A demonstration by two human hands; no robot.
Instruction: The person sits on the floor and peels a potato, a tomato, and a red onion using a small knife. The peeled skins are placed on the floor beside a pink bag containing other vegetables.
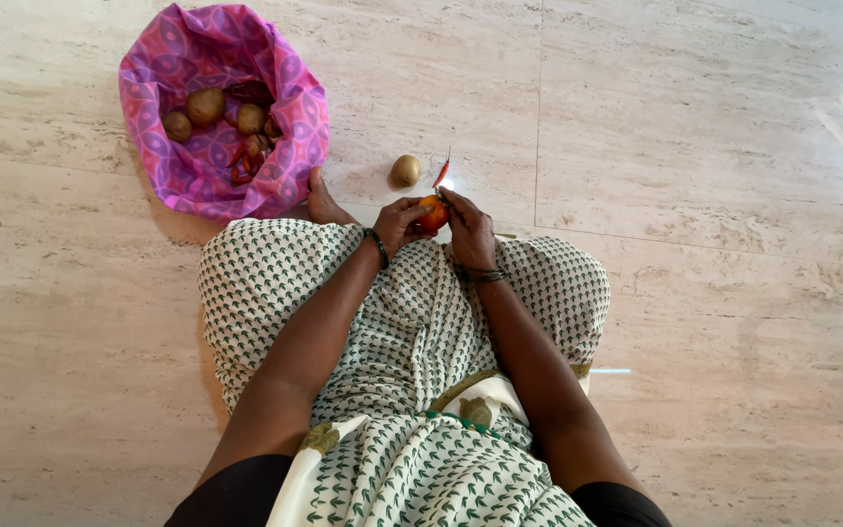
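We see the pale stone floor point(695, 146), then a pink cloth bag point(295, 107) of potatoes on it. Our left hand point(397, 222) and right hand point(468, 229) both close their fingers around a tomato point(430, 212) above our lap; a loose potato point(405, 170) lies just beyond.

person, seated figure: draped garment point(412, 332) of cream cloth printed all over with small green leaf motifs, with an olive-gold border band point(461, 388) and green-edged trim crossing the lap. short black sleeves point(236, 498) end above the elbows. left hand point(397, 222) bears a dark bangle point(379, 248) at the wrist; right hand point(470, 232) bears a stack of thin dark bangles point(483, 275); one bare foot point(324, 203) shows past the cloth's edge.
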